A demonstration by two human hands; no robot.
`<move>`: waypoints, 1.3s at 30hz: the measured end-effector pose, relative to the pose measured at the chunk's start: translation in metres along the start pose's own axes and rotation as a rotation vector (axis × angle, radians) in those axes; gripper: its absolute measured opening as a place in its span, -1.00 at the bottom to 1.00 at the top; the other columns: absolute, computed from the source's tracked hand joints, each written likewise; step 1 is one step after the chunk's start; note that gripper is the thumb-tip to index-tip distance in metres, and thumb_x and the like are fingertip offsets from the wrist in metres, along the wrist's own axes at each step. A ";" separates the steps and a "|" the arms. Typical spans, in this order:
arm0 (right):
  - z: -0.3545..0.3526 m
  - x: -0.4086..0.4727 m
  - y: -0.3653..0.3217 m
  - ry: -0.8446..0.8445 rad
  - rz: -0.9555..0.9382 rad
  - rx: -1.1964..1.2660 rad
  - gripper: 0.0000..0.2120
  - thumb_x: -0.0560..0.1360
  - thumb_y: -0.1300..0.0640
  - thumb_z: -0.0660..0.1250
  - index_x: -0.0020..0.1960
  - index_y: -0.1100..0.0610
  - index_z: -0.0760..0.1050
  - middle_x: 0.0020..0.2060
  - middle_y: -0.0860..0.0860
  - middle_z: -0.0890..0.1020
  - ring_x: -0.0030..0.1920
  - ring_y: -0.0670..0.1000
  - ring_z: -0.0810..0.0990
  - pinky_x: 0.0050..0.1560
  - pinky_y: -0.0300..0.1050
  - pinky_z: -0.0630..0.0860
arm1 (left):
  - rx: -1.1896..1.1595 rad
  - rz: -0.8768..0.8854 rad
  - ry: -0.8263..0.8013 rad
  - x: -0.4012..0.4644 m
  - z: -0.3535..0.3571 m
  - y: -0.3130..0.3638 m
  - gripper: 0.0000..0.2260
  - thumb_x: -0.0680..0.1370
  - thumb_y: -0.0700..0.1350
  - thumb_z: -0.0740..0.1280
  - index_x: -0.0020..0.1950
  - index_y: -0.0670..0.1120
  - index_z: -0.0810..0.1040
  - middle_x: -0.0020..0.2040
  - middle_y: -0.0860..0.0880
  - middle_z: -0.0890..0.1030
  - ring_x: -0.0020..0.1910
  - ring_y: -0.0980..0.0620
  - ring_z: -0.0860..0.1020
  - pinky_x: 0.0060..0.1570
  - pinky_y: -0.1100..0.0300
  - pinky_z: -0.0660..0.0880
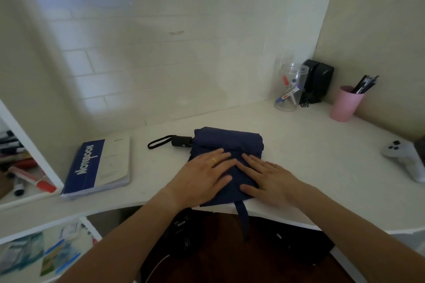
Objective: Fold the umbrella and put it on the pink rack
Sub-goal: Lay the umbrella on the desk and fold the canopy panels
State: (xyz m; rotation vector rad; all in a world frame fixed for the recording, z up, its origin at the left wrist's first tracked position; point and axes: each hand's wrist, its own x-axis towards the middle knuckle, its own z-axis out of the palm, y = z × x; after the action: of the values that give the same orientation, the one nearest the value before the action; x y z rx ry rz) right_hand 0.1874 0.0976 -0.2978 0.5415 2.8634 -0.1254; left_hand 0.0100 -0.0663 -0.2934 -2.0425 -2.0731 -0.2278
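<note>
Both the left hand [202, 174] and right hand [270, 180] lie flat, fingers spread, pressing the navy umbrella [227, 145] beneath them onto the worktop [310, 145], mid-fold; rolling and strapping likely come next.

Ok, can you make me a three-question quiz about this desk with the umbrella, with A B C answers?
1. Where is the blue notebook?
A. left of the umbrella
B. under the cup
C. on the floor

2. What colour is the plastic cup holding pens?
A. green
B. pink
C. yellow

3. How are the hands placed?
A. holding pens
B. in the air
C. flat on the fabric

Answers:
1 A, it lies left of the navy folding umbrella on the white desk.
2 B, the cup looks pink.
3 C, the left hand and right hand lie open on it.
</note>
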 end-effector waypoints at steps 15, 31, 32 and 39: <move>-0.108 0.098 0.034 0.180 0.507 1.098 -0.61 0.38 0.18 0.56 0.15 0.27 0.60 0.13 0.18 0.67 -0.05 0.14 0.64 -0.12 -0.07 0.60 | -0.104 0.002 -0.161 -0.019 0.030 -0.011 -0.50 0.70 0.26 -0.13 0.64 0.24 -0.09 0.67 0.15 -0.11 0.62 0.19 -0.21 0.61 0.09 -0.20; -0.019 -0.012 -0.022 0.673 -0.063 0.402 -0.67 0.29 0.32 0.48 -0.02 0.00 0.65 -0.10 -0.14 0.64 -0.08 -0.13 0.58 -0.01 -0.20 0.54 | -0.123 0.022 0.058 -0.027 0.032 -0.005 -0.54 0.71 0.20 0.01 0.59 0.12 0.25 0.52 0.04 0.42 0.45 0.00 0.39 0.46 0.03 0.33; -0.008 -0.014 -0.025 0.654 -0.047 0.338 -0.71 0.32 0.28 0.47 -0.04 -0.02 0.64 -0.09 -0.15 0.62 -0.06 -0.10 0.56 -0.03 -0.17 0.53 | -0.147 -0.006 0.105 -0.030 0.031 0.000 -0.56 0.70 0.21 0.04 0.54 0.10 0.34 0.45 0.03 0.50 0.37 -0.01 0.45 0.39 0.05 0.39; 0.020 -0.015 -0.037 0.729 -0.141 0.113 -0.73 0.35 0.34 0.48 -0.05 0.04 0.69 -0.10 -0.05 0.66 -0.10 0.04 0.61 -0.18 -0.07 0.61 | -0.929 -0.735 0.435 -0.046 0.007 0.021 -0.90 0.66 -0.01 0.24 0.17 0.07 0.47 -0.01 -0.02 0.66 0.00 -0.01 0.63 0.02 0.04 0.61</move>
State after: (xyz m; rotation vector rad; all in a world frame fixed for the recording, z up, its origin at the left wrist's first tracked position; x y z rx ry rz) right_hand 0.1911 0.0552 -0.3123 0.4770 3.6253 -0.1345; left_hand 0.0309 -0.1082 -0.3137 -1.1765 -2.5196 -1.8375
